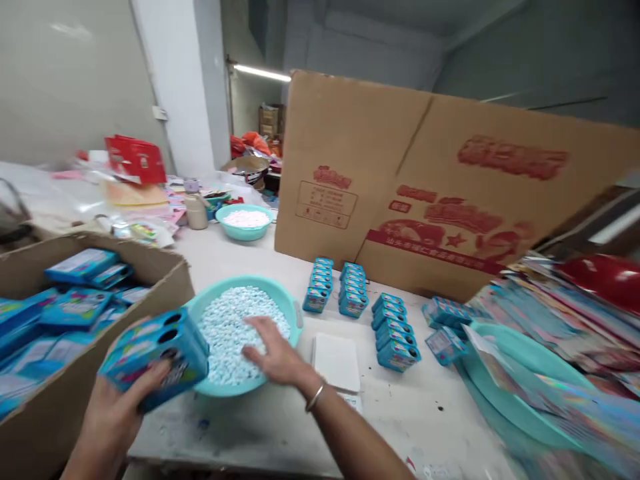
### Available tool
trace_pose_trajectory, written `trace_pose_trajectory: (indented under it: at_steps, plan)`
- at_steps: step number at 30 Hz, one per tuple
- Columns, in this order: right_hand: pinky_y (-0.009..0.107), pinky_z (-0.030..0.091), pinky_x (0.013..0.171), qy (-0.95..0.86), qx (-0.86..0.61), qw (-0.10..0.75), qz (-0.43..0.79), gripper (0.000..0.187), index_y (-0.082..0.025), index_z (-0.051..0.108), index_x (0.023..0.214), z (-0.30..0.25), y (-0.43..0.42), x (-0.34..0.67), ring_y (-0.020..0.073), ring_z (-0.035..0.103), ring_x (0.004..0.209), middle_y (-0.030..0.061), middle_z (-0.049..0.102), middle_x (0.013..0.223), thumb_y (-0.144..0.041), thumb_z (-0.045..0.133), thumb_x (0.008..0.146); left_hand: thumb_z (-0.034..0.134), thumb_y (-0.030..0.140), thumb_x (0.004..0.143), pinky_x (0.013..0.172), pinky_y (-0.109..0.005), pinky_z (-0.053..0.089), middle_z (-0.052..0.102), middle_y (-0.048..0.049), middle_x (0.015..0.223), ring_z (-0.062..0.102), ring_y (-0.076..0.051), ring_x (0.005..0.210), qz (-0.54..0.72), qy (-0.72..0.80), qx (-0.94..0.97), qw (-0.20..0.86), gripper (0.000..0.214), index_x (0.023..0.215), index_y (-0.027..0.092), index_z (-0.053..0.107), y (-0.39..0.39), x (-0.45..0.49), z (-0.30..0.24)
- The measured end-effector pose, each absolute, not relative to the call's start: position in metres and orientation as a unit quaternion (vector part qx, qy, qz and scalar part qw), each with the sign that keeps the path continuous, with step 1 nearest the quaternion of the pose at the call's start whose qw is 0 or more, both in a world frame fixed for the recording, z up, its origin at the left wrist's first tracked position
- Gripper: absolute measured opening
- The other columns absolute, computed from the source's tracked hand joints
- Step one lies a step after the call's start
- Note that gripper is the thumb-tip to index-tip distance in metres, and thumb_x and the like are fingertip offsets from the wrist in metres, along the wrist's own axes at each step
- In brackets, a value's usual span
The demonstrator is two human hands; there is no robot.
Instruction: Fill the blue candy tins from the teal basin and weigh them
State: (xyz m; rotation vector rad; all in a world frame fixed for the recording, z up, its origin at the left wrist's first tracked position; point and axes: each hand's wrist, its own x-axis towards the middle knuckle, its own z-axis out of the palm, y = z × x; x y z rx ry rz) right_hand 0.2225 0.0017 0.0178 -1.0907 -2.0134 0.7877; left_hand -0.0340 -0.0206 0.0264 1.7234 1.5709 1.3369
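Note:
My left hand is closed around a few small blue printed boxes with round dark holes in one face. They are held at the near left, over the edge of a turquoise basin. Small pale-blue and white candy-like pieces fill that basin. Above the pieces is my right hand, its fingers spread and a metal bangle on the wrist. Nothing shows in its fingers; whether the fingertips touch the pieces I cannot tell.
An open carton of blue boxes stands at left. Rows of blue boxes line the table before a large cardboard sheet. White cards lie right of the basin. Another turquoise basin sits behind; larger turquoise tubs are at right.

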Motion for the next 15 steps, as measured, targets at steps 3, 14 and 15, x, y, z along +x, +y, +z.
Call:
trace_pose_trajectory:
  at_steps: [3,14,15]
  plan:
    - [0.043,0.029,0.113,-0.762,-0.533,0.287,0.229,0.06,-0.015,0.045,0.142,-0.01,0.062,0.232,0.0273,0.04,0.132,0.0166,0.048,0.141,-0.043,0.058,0.09,0.07,0.055,0.069,0.101,-0.044,0.049,0.056,-0.0073,0.134,0.058,-0.031,0.119,0.419,0.578,0.68,0.164,0.085,0.141,0.026,0.038,0.015,-0.037,0.054]
    - [0.038,0.038,0.101,-0.761,-0.538,0.317,0.178,0.037,-0.032,0.065,0.123,-0.04,0.157,0.169,0.0239,0.051,0.119,-0.0006,0.065,0.125,-0.045,0.061,0.088,0.054,0.019,0.076,0.08,-0.05,0.045,0.066,-0.0259,0.101,0.062,-0.043,0.097,-0.101,0.534,0.837,-0.056,0.041,0.113,0.001,0.059,0.115,0.032,0.034]
    - [0.039,0.039,0.1,-0.757,-0.539,0.324,0.179,0.037,-0.034,0.065,0.122,-0.046,0.16,0.169,0.0243,0.052,0.118,-0.001,0.065,0.125,-0.046,0.061,0.088,0.053,0.016,0.076,0.078,-0.05,0.045,0.066,-0.0258,0.099,0.063,-0.043,0.094,-0.107,0.53,0.839,-0.058,0.037,0.109,0.0,0.06,0.118,0.036,0.03]
